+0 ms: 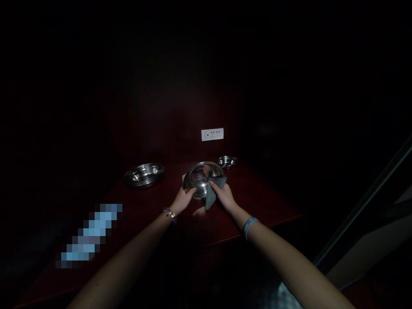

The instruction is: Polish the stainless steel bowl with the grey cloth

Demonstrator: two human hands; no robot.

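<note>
A shiny round metal plate [198, 175] is held tilted above the dark red table [206, 227], its outer side towards me. My left hand [185, 196] is closed on its left edge, thumb on the near face. At the right side, my right hand [224, 194] pinches a grey-green cloth [210, 198] against the plate, with the thumb on the cloth. Part of the cloth hangs down below the rim. The fingers behind the plate are mostly hidden.
To the left stands a stack of metal plates [144, 175]. Behind the held plate on the right is a smaller metal dish [227, 162]. A white socket panel [212, 134] is on the back wall. A blurred-out bluish object [96, 231] lies at the left. The surroundings are very dark.
</note>
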